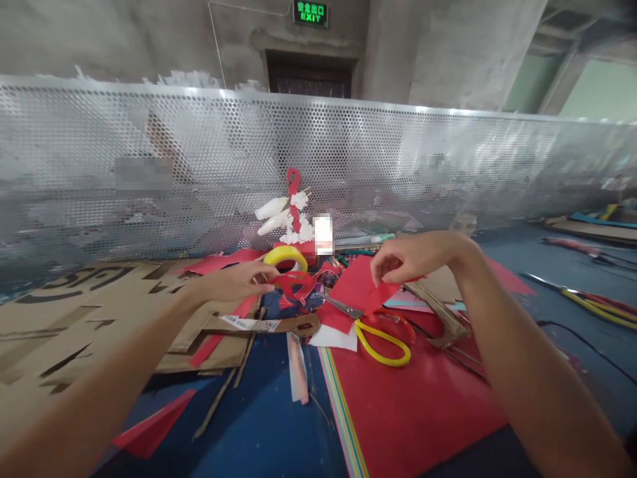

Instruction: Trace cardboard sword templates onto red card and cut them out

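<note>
My left hand (243,279) reaches in from the left, thumb and fingers closed at the end of a looped red paper strip (300,287). Just behind its fingertips stands a roll of yellow tape (286,257). My right hand (411,257) bends down from the wrist and pinches a piece of red paper (385,297). Below it lie scissors (383,352) with yellow and red handles, blades pointing left, by a larger red sheet (351,282). Between my hands, nearer me, rests a brown cardboard strip (293,325) bearing a white label.
Cut cardboard (64,305) covers the left side of the blue table (249,411). A stack of coloured paper (423,405), red on top, lies front right. A white-and-red craft figure (296,212) stands before the perforated metal screen (373,159). Another yellow-handled tool (592,305) lies far right.
</note>
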`<action>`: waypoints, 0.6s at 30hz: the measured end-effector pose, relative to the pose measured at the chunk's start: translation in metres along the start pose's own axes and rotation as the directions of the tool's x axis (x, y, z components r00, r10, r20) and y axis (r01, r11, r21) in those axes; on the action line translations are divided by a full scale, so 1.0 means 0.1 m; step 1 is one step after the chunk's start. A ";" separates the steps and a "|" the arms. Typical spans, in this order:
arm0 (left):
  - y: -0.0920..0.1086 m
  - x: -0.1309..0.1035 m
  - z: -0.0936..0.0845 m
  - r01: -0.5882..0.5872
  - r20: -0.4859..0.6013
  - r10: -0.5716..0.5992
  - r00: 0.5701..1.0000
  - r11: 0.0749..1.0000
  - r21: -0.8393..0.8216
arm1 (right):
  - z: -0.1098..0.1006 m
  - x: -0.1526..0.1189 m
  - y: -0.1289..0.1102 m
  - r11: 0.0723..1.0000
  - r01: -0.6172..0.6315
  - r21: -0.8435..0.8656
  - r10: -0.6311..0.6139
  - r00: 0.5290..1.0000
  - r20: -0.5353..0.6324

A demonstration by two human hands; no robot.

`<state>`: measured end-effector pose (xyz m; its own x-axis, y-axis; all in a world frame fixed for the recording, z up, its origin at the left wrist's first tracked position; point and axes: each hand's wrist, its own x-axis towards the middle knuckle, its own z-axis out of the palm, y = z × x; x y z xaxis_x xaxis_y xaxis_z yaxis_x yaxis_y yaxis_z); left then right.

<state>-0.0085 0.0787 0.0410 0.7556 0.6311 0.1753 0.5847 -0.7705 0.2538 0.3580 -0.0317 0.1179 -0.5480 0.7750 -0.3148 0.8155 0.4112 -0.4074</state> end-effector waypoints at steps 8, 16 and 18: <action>-0.01 0.05 -0.25 -0.011 -0.359 -0.025 0.933 0.995 -0.099 | 0.05 0.15 0.29 0.721 0.575 0.388 -0.471 0.816 -0.334; 0.12 0.07 -0.14 -0.134 -0.360 0.142 0.922 0.990 0.046 | 0.16 0.42 0.41 0.851 0.305 0.428 -0.279 0.952 -0.123; 0.06 0.13 0.07 -0.171 -0.165 0.186 0.969 0.980 0.104 | 0.19 0.46 0.40 0.862 0.278 0.425 -0.265 0.960 -0.090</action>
<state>0.0069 0.0818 0.0380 0.7921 0.4825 0.3739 0.4746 -0.8720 0.1198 0.3622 0.0116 0.0710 -0.7257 0.6781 -0.1168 0.4711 0.3660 -0.8025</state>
